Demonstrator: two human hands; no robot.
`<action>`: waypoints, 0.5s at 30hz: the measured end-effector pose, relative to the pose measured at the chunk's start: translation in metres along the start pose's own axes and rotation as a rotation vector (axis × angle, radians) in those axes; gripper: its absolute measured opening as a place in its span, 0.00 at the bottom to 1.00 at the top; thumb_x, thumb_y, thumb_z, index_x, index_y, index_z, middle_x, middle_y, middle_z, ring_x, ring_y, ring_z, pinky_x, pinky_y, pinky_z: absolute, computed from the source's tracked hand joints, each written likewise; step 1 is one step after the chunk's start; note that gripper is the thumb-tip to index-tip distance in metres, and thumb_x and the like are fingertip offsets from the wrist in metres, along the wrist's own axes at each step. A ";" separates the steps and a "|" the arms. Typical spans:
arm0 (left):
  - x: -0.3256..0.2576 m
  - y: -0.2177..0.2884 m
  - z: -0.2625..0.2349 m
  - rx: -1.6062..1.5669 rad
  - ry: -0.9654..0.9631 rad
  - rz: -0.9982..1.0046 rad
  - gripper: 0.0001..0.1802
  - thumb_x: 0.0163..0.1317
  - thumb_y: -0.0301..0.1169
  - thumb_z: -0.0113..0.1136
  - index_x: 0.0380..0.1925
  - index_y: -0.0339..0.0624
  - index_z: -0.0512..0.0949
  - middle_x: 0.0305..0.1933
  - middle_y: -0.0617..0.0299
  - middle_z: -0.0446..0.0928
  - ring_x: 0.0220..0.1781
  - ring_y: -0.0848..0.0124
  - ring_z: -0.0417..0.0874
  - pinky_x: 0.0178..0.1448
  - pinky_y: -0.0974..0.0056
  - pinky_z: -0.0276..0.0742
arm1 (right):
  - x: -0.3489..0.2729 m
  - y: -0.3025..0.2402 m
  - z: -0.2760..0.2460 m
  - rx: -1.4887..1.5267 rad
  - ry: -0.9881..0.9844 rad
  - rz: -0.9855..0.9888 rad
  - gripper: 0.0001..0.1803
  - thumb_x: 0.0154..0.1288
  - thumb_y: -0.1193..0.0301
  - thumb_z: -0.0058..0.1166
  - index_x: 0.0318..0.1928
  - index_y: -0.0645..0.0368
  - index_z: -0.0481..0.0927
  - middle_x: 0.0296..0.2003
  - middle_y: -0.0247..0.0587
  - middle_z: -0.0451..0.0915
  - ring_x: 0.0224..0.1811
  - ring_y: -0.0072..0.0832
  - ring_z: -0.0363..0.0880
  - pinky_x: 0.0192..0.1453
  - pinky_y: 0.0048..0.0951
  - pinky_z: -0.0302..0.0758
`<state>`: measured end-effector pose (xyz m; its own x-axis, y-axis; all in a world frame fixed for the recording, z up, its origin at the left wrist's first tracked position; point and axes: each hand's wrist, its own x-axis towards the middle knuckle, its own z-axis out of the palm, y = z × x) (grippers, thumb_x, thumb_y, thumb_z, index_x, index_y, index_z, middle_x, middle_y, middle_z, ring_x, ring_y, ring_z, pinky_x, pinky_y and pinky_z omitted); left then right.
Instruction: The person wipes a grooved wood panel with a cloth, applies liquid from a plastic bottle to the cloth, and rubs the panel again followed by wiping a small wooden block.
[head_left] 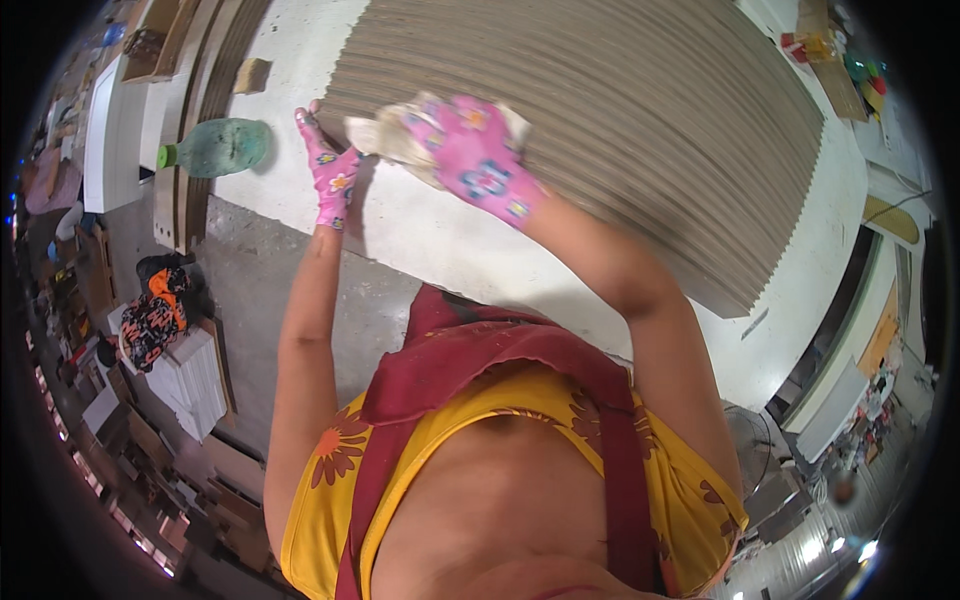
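Observation:
A large stack of long grey-brown strips or boards lies side by side on a white tabletop. My right hand, in a pink flowered glove, presses a cream cloth against the strips near their left front corner. Its fingers are bent over the cloth and slightly blurred. My left hand, gloved the same way, is at the left end of the strips. Its thumb and fingers are apart, with nothing seen in them. Part of the cloth is hidden under my right hand.
Left of my left hand lies a greenish plastic bottle with a green cap. Beyond it is a small tan block. Long boards border the table's left side. White panels with dark orange-patterned cloth stand on the floor at left.

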<state>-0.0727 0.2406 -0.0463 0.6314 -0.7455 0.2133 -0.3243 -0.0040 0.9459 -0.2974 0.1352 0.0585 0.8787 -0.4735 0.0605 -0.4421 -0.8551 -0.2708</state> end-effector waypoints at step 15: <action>-0.007 0.022 0.004 -0.152 -0.071 -0.073 0.62 0.43 0.26 0.76 0.72 0.34 0.42 0.74 0.50 0.49 0.75 0.63 0.51 0.76 0.63 0.45 | -0.390 0.156 -0.066 -0.119 0.677 1.081 0.10 0.62 0.71 0.53 0.40 0.63 0.81 0.34 0.41 0.82 0.37 0.30 0.80 0.41 0.29 0.74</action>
<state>-0.0868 0.2429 -0.0274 0.5959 -0.7925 0.1300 -0.1656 0.0372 0.9855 -0.7210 0.1729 0.0557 -0.1867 -0.9184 0.3490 -0.9146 0.0329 -0.4029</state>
